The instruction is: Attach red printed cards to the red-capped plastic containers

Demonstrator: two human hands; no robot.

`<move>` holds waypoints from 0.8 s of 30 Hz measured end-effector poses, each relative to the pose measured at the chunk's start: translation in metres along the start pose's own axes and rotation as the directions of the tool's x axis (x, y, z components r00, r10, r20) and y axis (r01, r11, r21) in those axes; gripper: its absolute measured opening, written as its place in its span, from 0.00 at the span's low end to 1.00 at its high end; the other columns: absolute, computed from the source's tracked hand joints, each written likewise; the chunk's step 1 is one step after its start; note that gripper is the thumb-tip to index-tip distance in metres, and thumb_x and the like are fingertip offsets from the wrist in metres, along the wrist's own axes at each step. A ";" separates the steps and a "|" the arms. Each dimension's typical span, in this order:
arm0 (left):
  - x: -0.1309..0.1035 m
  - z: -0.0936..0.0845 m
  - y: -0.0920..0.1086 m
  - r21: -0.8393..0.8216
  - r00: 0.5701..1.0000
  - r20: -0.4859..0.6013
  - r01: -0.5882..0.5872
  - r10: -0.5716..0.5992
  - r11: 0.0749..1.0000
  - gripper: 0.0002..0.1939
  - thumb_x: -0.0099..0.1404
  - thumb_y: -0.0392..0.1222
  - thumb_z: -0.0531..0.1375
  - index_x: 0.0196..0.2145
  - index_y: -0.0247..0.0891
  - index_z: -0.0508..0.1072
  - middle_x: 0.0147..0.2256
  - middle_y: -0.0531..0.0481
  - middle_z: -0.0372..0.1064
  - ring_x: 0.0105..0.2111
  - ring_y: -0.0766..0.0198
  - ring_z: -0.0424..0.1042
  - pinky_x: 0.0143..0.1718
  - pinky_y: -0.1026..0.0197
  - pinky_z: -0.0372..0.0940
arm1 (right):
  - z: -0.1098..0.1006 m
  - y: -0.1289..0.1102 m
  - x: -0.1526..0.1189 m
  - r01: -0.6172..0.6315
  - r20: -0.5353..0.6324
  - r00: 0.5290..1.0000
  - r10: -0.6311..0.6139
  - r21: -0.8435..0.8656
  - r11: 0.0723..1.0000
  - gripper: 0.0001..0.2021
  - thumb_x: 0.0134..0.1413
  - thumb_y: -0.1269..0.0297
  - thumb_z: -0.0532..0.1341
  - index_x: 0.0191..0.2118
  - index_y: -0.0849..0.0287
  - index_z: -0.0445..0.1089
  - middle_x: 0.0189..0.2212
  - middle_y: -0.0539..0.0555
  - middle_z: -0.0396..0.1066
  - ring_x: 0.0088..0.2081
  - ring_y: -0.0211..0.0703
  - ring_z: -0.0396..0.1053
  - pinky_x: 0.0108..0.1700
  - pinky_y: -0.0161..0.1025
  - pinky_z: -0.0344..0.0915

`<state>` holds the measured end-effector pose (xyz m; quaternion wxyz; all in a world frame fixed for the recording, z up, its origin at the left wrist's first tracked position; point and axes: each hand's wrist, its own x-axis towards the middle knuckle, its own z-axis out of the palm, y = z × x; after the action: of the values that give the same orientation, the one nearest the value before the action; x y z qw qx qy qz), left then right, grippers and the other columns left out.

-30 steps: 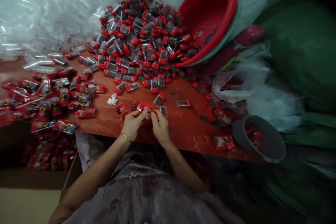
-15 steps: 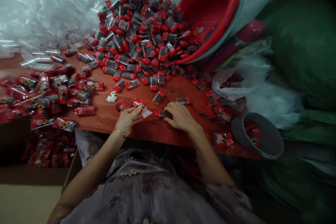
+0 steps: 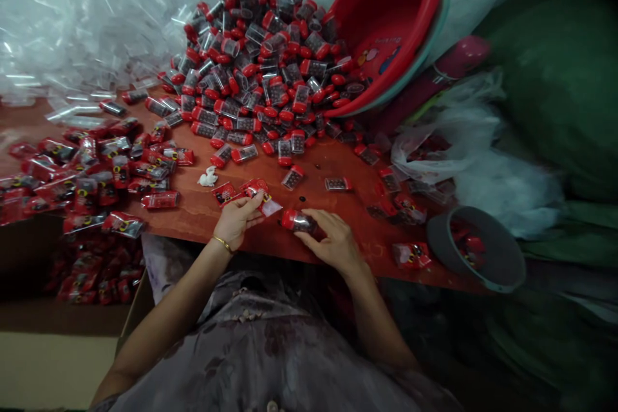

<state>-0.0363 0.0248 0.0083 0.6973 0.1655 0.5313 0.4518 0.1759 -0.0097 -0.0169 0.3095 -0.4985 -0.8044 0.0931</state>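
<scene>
My left hand (image 3: 235, 224) pinches a red printed plastic sleeve (image 3: 270, 206) between thumb and fingers, its clear end pointing right. Another red printed sleeve (image 3: 223, 193) lies by its fingertips. On the right, my right hand (image 3: 335, 241) has its thumb and fingers round a clear tube with a red cap (image 3: 292, 220) and dark contents, cap toward the left hand. Hand and tube are low over the front of the red table, with a small gap between the tube and the sleeve. Just behind the tube lies a small dark bit (image 3: 302, 199).
A high heap of red-capped tubes (image 3: 255, 77) rises at the back, against a tilted red basin (image 3: 420, 19). Wrapped red packets (image 3: 96, 170) pile up at left, above a cardboard box (image 3: 62, 328). A grey bowl (image 3: 502, 257) stands at the right edge, near plastic bags (image 3: 506, 180).
My right hand has come slightly toward me, and the red-capped tube in it now shows more plainly. My left hand keeps its hold on the sleeve. The view has shifted slightly.
</scene>
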 end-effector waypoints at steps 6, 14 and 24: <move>-0.004 0.002 0.000 0.010 0.999 0.053 0.007 -0.007 1.000 0.23 0.35 0.52 0.72 0.24 0.33 0.73 0.26 0.48 0.74 0.26 0.65 0.73 0.31 0.63 0.66 | -0.012 -0.026 0.002 0.037 -0.065 0.998 -0.029 0.134 0.990 0.16 0.51 0.64 0.62 0.47 0.56 0.68 0.38 0.54 0.74 0.39 0.42 0.73 0.42 0.39 0.70; -0.010 0.003 -0.003 -0.014 0.996 0.080 -0.030 0.031 0.999 0.22 0.34 0.50 0.73 0.23 0.33 0.73 0.24 0.49 0.74 0.23 0.67 0.71 0.30 0.64 0.66 | -0.003 -0.032 0.006 -0.028 -0.024 0.999 0.032 0.149 0.989 0.16 0.51 0.61 0.62 0.47 0.55 0.68 0.38 0.54 0.74 0.39 0.43 0.73 0.42 0.39 0.71; -0.015 0.017 -0.011 -0.163 0.994 0.081 -0.064 0.078 0.984 0.23 0.29 0.42 0.75 0.25 0.34 0.75 0.24 0.52 0.74 0.24 0.69 0.71 0.32 0.64 0.66 | 0.016 -0.042 0.010 -0.077 -0.147 0.985 0.087 0.071 0.994 0.15 0.52 0.61 0.61 0.47 0.55 0.67 0.36 0.55 0.74 0.38 0.43 0.73 0.41 0.39 0.71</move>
<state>-0.0170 0.0108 0.0162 0.7142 0.1472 0.4561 0.5102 0.1317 -0.0190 -0.0058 0.3810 -0.5263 -0.7543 0.0945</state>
